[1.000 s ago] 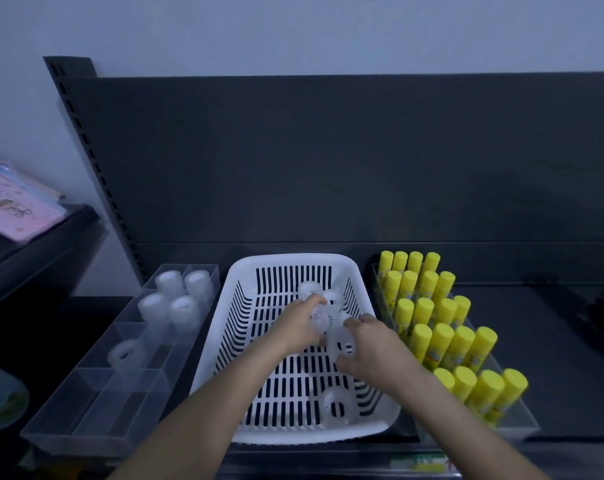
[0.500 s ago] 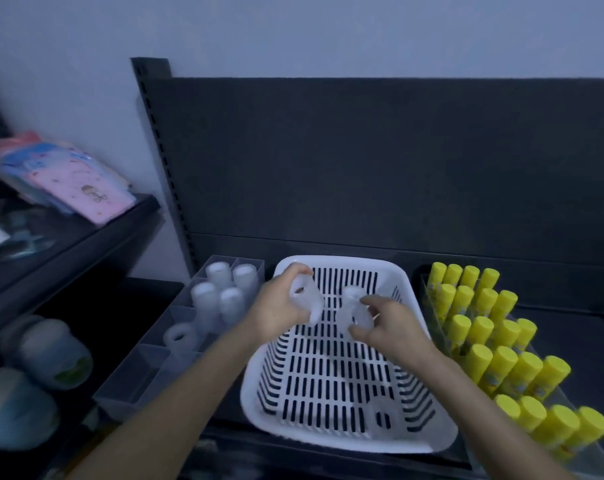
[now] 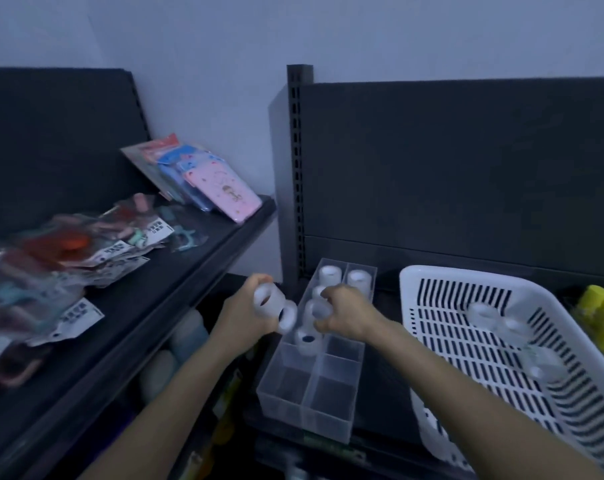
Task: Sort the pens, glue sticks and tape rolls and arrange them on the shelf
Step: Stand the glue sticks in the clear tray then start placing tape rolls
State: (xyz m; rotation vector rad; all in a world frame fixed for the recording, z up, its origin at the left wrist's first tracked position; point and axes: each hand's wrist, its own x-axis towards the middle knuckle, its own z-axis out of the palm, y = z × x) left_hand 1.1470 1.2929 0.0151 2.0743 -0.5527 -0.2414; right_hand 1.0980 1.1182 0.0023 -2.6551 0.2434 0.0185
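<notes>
Gripping two translucent white tape rolls in your left hand, you hold them just beside the left wall of the clear divided plastic organiser. Your right hand curls round a third tape roll above the organiser's middle compartments. Stored rolls stand upright in the back compartments. Loose rolls lie in the white slotted plastic basket on the right, with yellow glue sticks beyond it.
</notes>
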